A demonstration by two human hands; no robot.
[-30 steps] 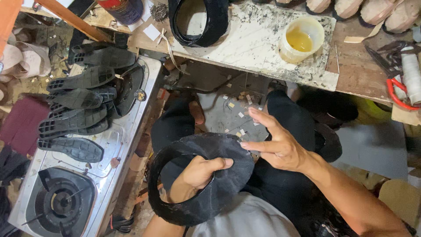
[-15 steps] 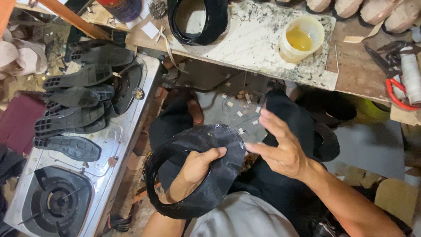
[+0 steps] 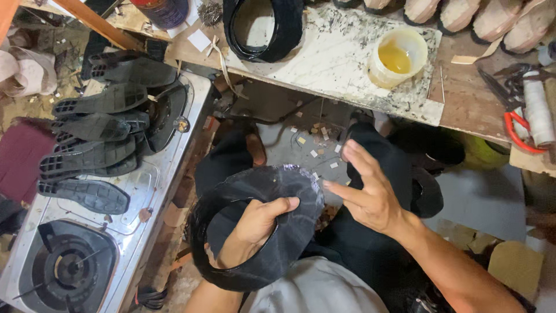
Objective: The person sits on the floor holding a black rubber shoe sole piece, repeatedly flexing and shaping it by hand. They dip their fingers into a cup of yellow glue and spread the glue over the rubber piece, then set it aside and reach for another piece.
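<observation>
View from above of a seated person's lap in a cluttered shoe workshop. The left hand (image 3: 255,223) is pushed inside a black shoe upper (image 3: 260,226) held over the lap, its fingers curled around the upper's inner edge and gripping it. The right hand (image 3: 370,194) hovers just beside the upper's right edge with fingers spread apart — the fingertips are near the leather, but whether they touch it cannot be told.

Above the lap runs a pale, speckled tabletop (image 3: 341,58). On it sit a yellowish plastic cup (image 3: 398,57) of amber liquid and a second black upper (image 3: 263,29), well apart from the hands. To the right, on bare wood, lie red-handled scissors (image 3: 515,116) and a spool of white thread (image 3: 538,110).

To the left stands a steel gas stove (image 3: 145,191) — a heap of black rubber soles (image 3: 98,139) lies across its top, beside an uncovered burner (image 3: 69,269). Small paper scraps dot the floor (image 3: 301,139) between the knees.
</observation>
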